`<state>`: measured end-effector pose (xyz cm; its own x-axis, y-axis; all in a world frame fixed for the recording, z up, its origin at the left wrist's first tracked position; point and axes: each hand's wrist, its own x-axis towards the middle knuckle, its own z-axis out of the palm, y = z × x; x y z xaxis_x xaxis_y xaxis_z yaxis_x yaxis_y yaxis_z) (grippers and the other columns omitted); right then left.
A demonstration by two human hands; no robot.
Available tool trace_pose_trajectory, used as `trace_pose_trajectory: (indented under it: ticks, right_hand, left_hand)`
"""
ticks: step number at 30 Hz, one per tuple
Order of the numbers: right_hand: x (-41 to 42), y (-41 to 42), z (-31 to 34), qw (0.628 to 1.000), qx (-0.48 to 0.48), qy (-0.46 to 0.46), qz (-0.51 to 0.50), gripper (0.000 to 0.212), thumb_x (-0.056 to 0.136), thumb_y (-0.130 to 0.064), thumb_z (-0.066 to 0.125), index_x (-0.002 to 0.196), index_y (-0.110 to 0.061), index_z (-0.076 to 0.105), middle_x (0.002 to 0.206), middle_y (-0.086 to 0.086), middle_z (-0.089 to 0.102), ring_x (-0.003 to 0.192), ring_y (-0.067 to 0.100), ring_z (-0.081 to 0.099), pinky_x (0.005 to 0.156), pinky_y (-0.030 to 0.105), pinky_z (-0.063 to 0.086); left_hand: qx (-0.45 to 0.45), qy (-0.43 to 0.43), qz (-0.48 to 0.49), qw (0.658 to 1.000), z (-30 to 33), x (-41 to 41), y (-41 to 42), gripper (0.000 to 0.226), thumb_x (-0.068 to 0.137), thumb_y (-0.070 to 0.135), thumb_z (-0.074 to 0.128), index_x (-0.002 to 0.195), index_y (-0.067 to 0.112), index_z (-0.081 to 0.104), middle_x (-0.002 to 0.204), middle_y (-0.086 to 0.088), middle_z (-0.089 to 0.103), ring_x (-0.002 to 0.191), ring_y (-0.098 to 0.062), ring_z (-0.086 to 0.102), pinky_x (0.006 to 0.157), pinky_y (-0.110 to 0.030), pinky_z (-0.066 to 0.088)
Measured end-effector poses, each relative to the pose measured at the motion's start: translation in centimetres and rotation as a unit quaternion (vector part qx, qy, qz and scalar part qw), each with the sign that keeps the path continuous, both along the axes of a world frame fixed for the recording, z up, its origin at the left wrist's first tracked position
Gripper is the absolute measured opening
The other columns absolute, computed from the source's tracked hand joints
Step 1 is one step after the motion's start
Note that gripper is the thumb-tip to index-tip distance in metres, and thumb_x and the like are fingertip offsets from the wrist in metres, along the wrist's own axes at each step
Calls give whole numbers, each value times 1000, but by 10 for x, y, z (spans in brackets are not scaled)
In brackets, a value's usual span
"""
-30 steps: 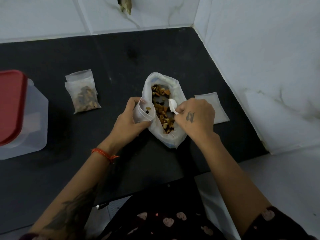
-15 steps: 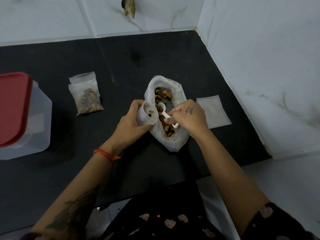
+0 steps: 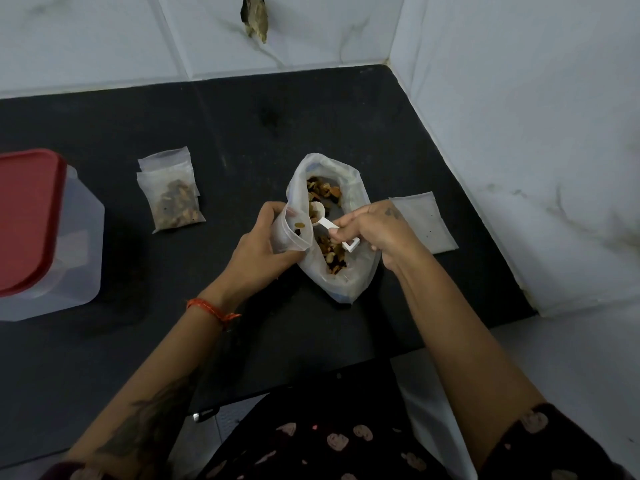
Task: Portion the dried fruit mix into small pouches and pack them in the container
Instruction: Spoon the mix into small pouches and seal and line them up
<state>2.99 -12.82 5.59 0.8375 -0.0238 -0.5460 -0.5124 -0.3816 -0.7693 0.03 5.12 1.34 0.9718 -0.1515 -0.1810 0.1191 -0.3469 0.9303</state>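
Clear plastic dominates the scene: a large bag of dried fruit mix (image 3: 329, 237) lies open on a black worktop (image 3: 207, 126) between a person's two hands. The left hand (image 3: 258, 244) grips a small pouch (image 3: 292, 232), its fingers curled round the pouch to keep the mouth open; only a few pieces of fruit lie inside. The right hand (image 3: 375, 230) pinches the handle of a white scoop (image 3: 323, 218), whose loaded bowl sits just at the pouch's mouth, directly between the two sets of fingers. Well beyond the left fingers, away from the bag, two filled pouches (image 3: 171, 194) lie stacked on the worktop, and further out stands a clear container with a red lid (image 3: 38, 233), lid on. Just past the right fingers lies a flat empty pouch (image 3: 420, 223). Judging by this, the work is partway through: two portions look done, a third is barely started, at least one pouch waits, and nothing appears packed into the container yet.
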Motion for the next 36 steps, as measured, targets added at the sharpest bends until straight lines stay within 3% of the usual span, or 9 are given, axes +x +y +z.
trace_pose_trajectory:
  ticks: [4,11,21,27,33,36]
  right_hand:
    - [1,1,1,1000,6,6,-8,18,72,-6,76,71,-23,70,73,-6,68,74,3,53,58,21,31]
    - [-5,-7,0,1000,29,2,-13,12,73,-10,75,78,-21,74,78,-2,74,81,8,57,54,21,26]
    - [-14,-17,8,998,37,2,-46,12,75,-8,73,76,-20,74,70,-7,71,70,6,53,58,22,33]
    - [-21,-17,21,996,72,-18,-40,10,75,-12,73,82,-19,74,74,-5,74,77,5,57,57,22,31]
    - [-28,-5,32,996,73,-55,7,15,73,-10,74,80,-23,75,73,-8,72,74,0,58,63,20,35]
    - [-33,5,29,983,-28,-164,73,16,74,-20,77,82,-33,73,74,-16,70,78,-2,63,70,17,46]
  left_hand:
    - [-1,3,-3,1000,0,0,0,55,81,10,68,120,31,35,111,18,48,101,-2,54,75,-17,48]
    - [-7,7,-6,1000,2,-1,2,54,83,12,67,121,32,35,112,19,48,102,-1,53,76,-18,49]
    - [-5,7,-13,1000,6,-2,4,57,83,18,67,127,31,33,113,22,46,103,-2,52,82,-21,48]
    - [2,-19,9,1000,10,-5,5,56,79,25,72,123,34,37,110,24,48,99,6,50,76,-13,42]
    - [-15,-34,17,999,9,-5,11,56,72,35,76,117,41,42,118,18,53,113,-4,51,94,-31,46]
    - [-21,-45,13,999,10,-4,12,58,66,47,79,111,49,42,117,21,53,115,-5,51,97,-37,46]
